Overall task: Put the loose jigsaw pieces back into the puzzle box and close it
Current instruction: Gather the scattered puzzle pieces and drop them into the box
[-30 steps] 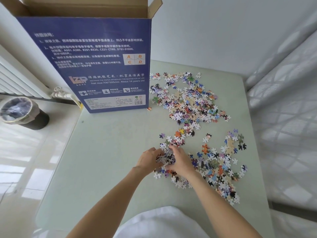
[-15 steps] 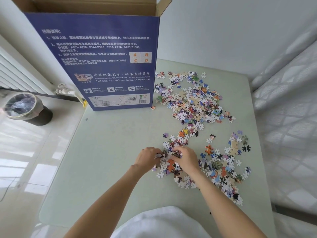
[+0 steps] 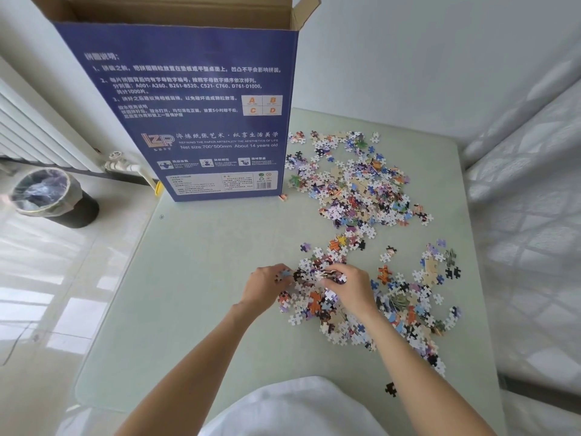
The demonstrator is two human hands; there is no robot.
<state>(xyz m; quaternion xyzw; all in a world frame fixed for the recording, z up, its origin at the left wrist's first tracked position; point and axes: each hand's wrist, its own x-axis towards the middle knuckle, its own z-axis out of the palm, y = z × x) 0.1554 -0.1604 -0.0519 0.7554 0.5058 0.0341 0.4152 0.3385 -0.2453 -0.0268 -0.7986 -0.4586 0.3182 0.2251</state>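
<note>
The blue puzzle box stands upright at the table's back left, its top flaps open. Loose jigsaw pieces lie in two spreads: a far pile right of the box and a near pile by my hands. My left hand and right hand face each other over the near pile's left end. Both have fingers curled around a small clump of pieces between them. One black piece lies alone near the front edge.
The pale green table has rounded corners. A bin with a plastic liner stands on the floor at the left, below a white radiator. White patterned bedding runs along the right side.
My hands have stayed over the near pile, gathering pieces between them. The view has shifted slightly, with the box appearing a little further right.
</note>
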